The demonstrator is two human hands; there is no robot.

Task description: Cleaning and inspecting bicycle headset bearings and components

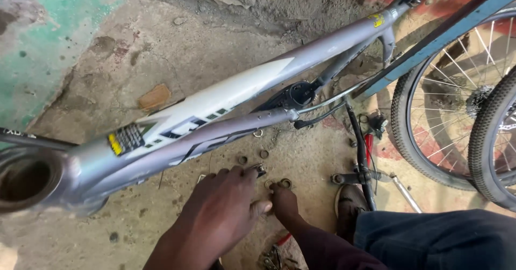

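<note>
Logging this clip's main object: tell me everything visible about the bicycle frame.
The bicycle frame is bare, silver-grey painted metal with white and dark graphics and a yellow-and-black sticker. It runs diagonally across the view above the concrete floor, from the open, empty head tube at lower left up to the right. No wheels or fork are fitted. Both hands work on small metal rings on the floor below it, not touching it.

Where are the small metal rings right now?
The small metal rings lie on the concrete floor just below the grey bicycle frame, at the fingertips of the left hand and right hand.
</note>
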